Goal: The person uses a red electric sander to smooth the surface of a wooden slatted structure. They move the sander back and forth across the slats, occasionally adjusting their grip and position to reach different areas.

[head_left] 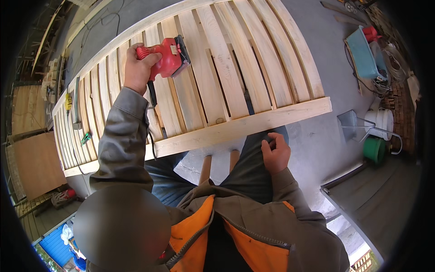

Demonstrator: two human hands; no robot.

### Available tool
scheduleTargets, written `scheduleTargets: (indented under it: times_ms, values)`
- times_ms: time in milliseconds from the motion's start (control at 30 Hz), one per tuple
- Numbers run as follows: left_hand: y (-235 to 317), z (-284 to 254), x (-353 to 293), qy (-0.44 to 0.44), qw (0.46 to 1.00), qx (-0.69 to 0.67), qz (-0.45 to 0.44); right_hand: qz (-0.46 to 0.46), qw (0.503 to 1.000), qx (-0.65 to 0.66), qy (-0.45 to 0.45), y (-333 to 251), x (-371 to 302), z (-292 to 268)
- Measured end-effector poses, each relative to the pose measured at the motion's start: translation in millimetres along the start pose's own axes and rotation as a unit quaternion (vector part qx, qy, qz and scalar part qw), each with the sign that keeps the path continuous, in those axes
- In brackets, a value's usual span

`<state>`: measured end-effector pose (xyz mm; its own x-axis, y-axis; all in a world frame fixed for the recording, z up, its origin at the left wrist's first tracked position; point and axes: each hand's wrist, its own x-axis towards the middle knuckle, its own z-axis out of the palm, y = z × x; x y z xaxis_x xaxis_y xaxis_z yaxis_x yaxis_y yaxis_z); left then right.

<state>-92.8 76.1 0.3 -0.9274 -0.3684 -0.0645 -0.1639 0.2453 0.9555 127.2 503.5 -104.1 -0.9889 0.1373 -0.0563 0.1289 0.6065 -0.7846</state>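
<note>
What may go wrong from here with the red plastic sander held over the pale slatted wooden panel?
The left hand alone grips the red sander, so it might slip. Its black cord hangs over the near wooden rail and might snag. The sander could catch between pale wooden slats.

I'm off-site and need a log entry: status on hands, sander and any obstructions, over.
Left hand gripping red sander over slatted panel. Right hand loosely curled by right thigh, nothing seen in it. Black cord crosses near rail; green tool farther left.
</note>
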Motion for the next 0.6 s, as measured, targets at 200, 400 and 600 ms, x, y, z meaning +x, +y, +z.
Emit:
scheduleTargets:
  times_ms: [200, 400, 600]
  values:
    - [-13, 33, -109, -0.023, 0.998, -0.056, 0.001, -0.021, 1.0, 0.009, 0.012, 4, -5, 0]
    - [-36, 49, -150, -0.021, 1.0, 0.004, -0.001, -0.04, 0.999, 0.02, 0.017, 15, -11, -2]
    - [-46, 57, -164, -0.028, 0.999, 0.02, -0.005, -0.027, 0.999, 0.035, 0.017, 18, -10, -4]
